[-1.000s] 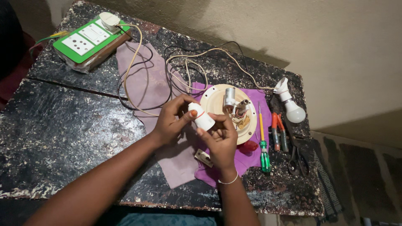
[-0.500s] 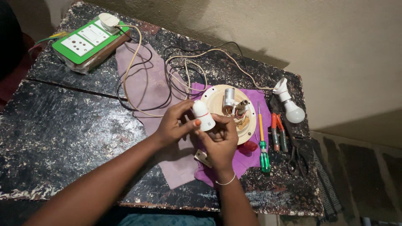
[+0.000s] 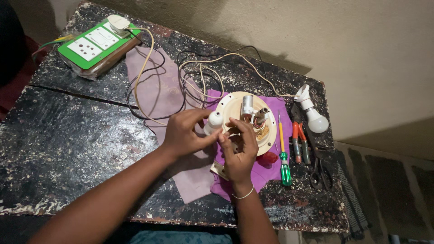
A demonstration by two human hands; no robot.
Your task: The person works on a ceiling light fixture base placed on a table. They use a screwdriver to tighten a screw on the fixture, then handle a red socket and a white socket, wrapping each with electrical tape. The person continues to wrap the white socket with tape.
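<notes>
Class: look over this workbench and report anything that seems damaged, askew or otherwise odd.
The table is badly worn, its dark top flaking pale. The round base lies open, its parts bare. Cords loop in a loose tangle. Both hands, left and right, pinch a small white part.

Small electrical repair corner in a plain room

A worn, paint-chipped counter against a bare wall carries a green switchboard, looped wires, screwdrivers, pliers, a bulb and an opened round fitting on purple cloth.
</notes>
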